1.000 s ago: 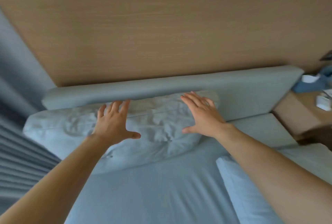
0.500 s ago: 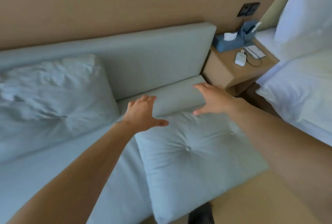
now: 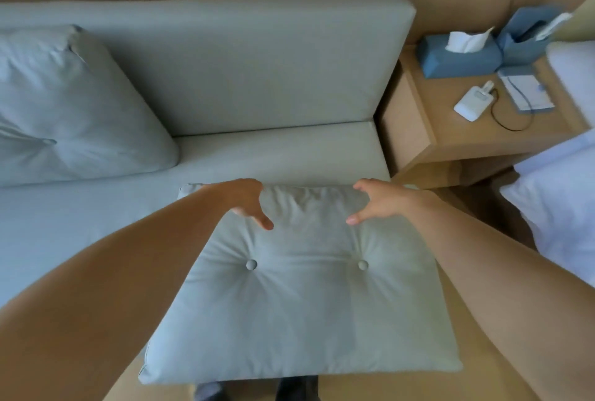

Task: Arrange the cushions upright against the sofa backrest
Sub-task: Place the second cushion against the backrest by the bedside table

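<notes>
Reaching over the flat cushion (image 3: 299, 297) at the sofa's (image 3: 277, 149) front edge, my left hand (image 3: 246, 201) and right hand (image 3: 383, 204) curl over its far rim, gripping nothing firmly yet; I'd pinch deep, then tip it onto the backrest (image 3: 257, 59) beside the leaning cushion (image 3: 70, 111).

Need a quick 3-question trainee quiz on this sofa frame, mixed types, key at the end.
1. True or false: the left cushion already leans against the sofa backrest.
2. Multiple choice: where do the left hand and right hand sit on the buttoned cushion? A) its far edge B) its near corners C) its two buttons
3. Fill in: the tissue box stands on the ____ to the right of the sofa.

Key: 1 true; 2 A; 3 side table. Fingers curl over the edge with thumbs on top, though a closed grip cannot be confirmed.
</notes>
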The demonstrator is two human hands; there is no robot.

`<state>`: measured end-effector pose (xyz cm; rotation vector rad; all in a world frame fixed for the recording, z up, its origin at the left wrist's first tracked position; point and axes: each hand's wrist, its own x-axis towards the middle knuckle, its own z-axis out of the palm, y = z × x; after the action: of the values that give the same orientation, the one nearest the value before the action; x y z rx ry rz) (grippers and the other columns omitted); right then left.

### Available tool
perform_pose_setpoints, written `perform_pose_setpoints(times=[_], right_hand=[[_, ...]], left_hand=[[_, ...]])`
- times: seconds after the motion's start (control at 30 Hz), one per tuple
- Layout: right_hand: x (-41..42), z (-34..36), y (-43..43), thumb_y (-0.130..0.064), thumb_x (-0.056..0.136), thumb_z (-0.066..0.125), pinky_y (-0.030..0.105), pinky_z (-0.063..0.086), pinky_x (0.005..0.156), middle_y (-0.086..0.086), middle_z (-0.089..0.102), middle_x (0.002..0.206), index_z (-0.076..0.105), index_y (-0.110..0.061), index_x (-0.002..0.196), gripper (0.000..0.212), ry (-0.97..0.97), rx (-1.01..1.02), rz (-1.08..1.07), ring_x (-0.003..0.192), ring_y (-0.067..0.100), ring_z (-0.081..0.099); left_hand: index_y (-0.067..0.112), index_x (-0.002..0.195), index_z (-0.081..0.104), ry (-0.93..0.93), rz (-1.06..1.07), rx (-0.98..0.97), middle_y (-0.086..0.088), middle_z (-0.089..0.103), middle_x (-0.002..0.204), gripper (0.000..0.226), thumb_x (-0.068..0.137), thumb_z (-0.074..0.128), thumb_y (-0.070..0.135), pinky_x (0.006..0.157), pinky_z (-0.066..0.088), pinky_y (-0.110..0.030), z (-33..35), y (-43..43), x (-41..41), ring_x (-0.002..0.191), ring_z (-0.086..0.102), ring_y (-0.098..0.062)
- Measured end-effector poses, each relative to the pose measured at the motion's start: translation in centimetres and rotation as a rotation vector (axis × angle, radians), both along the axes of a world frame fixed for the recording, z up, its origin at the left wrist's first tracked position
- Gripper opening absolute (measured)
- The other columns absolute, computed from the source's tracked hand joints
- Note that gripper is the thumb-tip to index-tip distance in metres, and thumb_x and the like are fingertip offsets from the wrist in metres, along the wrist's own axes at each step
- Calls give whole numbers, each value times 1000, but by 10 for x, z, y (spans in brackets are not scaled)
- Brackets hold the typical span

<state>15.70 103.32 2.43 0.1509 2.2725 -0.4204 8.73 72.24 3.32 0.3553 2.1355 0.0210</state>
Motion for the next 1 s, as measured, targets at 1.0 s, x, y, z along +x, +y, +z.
perform_pose_setpoints(times=[1.0], right_hand=[[-82,-144,23,-54,40,102,34,49,106,-16,69,125,60,-33,131,102,-136,-265,88,114,6,65]], left_hand=[[20,124,60,-144,-132,89,3,68,122,95,46,101,56,103,52,-38,-148,-2,-79,111,65,-23]])
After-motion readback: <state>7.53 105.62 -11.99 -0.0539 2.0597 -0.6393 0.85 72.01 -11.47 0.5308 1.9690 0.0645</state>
